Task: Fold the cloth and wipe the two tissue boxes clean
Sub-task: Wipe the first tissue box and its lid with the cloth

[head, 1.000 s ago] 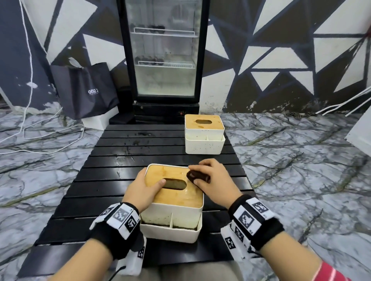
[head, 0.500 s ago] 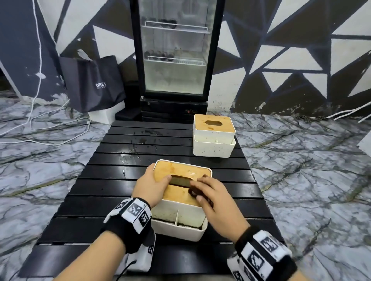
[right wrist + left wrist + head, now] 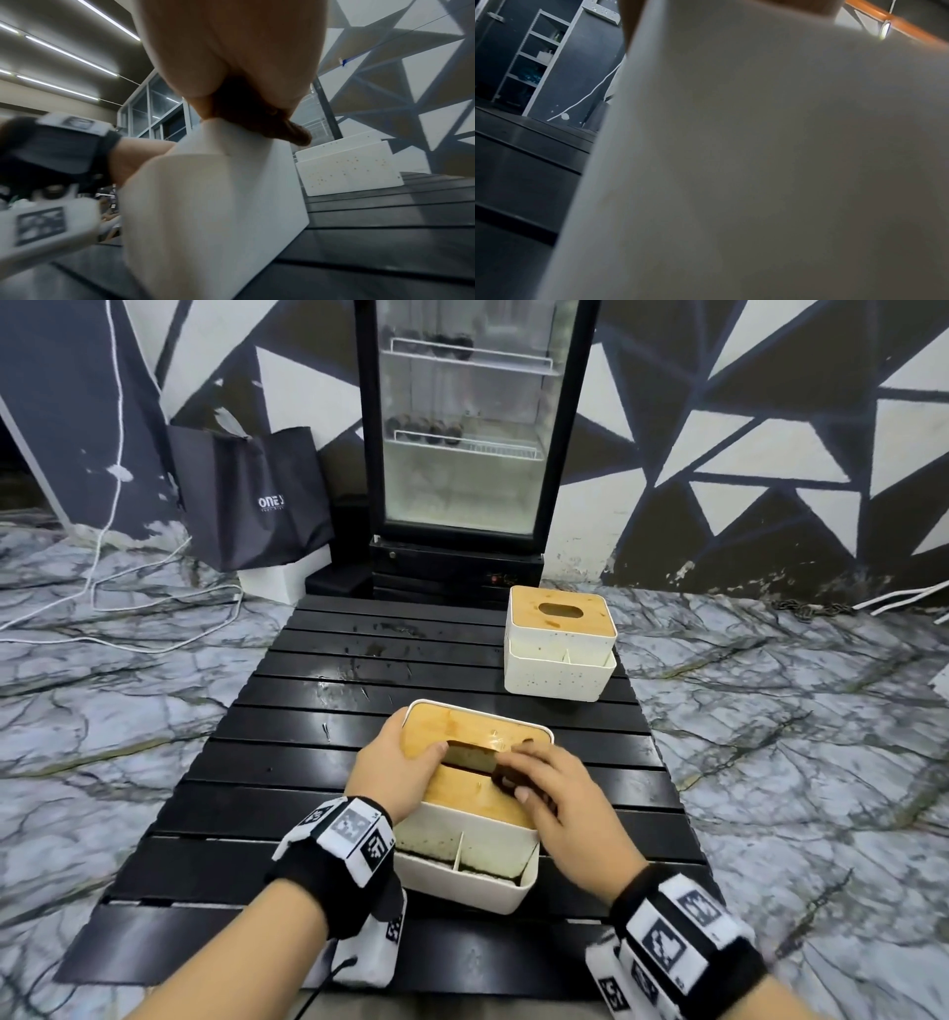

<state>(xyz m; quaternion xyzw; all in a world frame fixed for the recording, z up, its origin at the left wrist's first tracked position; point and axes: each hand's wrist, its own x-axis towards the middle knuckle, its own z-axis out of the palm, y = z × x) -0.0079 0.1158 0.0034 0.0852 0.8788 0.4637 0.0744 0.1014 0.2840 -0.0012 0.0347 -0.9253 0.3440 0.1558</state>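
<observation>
The near tissue box (image 3: 464,878) is white with a bamboo lid and stands on the black slatted table (image 3: 287,762) in front of me. My left hand (image 3: 395,767) grips its left side, thumb on the lid at the slot. My right hand (image 3: 560,793) pinches a folded dark brown cloth (image 3: 506,780) and presses it on the lid just right of the slot. In the right wrist view the cloth (image 3: 257,117) bulges out under my fingers onto the box's top edge (image 3: 213,203). The box's white wall (image 3: 757,162) fills the left wrist view. The far tissue box (image 3: 560,644) stands at the table's back right.
A glass-door fridge (image 3: 472,428) stands behind the table, with a dark shopping bag (image 3: 251,500) to its left. White cables (image 3: 102,588) trail over the marble floor on the left. The speckled far box (image 3: 347,170) is a short way beyond the near one.
My right hand has drawn the cloth from the lid's right edge back toward me, beside the slot. The left hand keeps its hold on the box. The head view has dipped closer.
</observation>
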